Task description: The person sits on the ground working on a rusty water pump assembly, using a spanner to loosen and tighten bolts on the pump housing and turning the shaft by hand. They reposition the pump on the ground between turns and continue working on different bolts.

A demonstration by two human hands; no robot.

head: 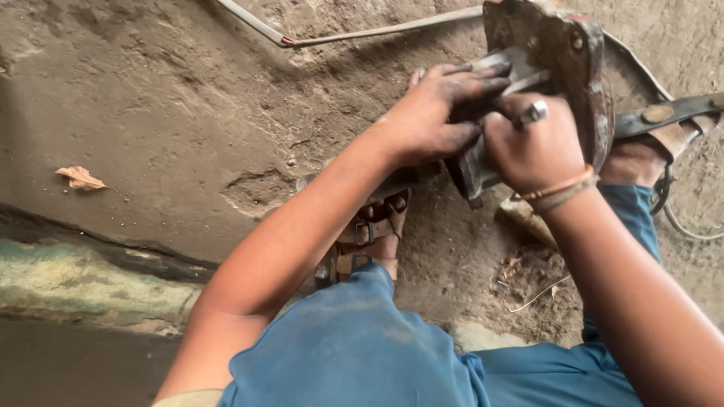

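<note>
- The left hand (437, 113), grimy, lies over a flat grey metal piece (513, 75), fingers stretched across its top and pressing it.
- The right hand (532, 147), wearing a ring and wrist bands, is fisted around the same piece just beside the left.
- Directly behind both hands stands a rusty metal housing (581, 68).
- Below the grip, a sandalled foot (369, 234) rests on the dirt ground (173, 113).
- Beyond the housing a grey cable (362, 34) runs.

- One head-worn view looks steeply down, close over the left hand (434, 117) and right hand (532, 147).
- It faces the dirt ground (188, 113) beyond the grip; blue-trousered knees (354, 347) fill the near edge below.
</note>
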